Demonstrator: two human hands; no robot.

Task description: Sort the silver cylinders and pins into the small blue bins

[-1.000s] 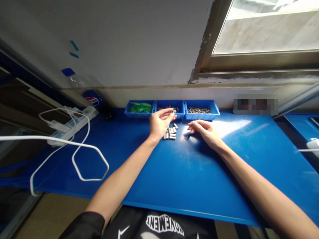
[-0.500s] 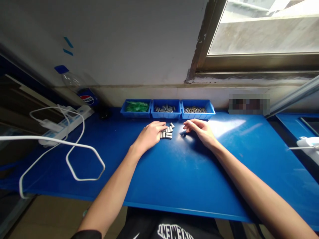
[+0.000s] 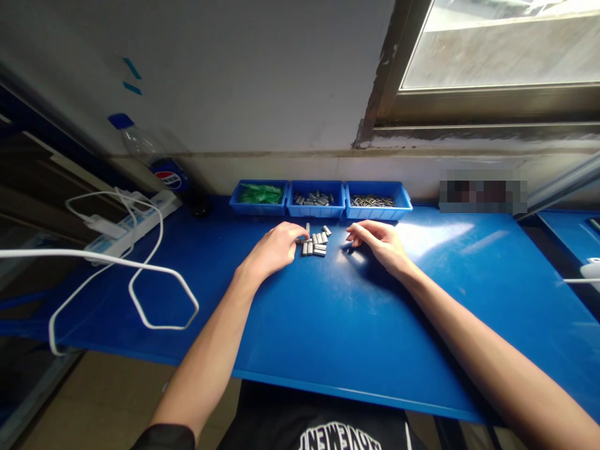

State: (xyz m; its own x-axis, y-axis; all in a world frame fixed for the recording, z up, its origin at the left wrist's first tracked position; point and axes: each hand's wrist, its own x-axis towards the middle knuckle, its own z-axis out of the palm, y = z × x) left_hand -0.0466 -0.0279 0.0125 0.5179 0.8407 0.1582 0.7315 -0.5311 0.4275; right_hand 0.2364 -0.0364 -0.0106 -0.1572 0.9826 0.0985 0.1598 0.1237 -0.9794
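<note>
Several short silvery metal cylinders (image 3: 320, 249) lie in a loose cluster on the blue table. My left hand (image 3: 277, 245) is at their left side, palm down. Its fingers are bent but apart, the fingertips touching the nearest pieces; the thumb is hidden. To the right of the cluster is my right hand (image 3: 379, 242), just above the tabletop. Its thumb and fingers are drawn together in a pinch. Anything between those fingertips is too small and dark to make out against the shadow below.
Along the wall stand three blue bins: one with green packets (image 3: 260, 194), one with metal cylinders (image 3: 315, 199), one with thin metal pins (image 3: 372, 201). At left are a cola bottle (image 3: 169, 175), a power strip (image 3: 157, 209) and a looped white cable (image 3: 164, 327).
My left hand has drawn back to the left, uncovering more cylinders. The right hand stays pinched in nearly the same place. The camera view has shifted slightly.
</note>
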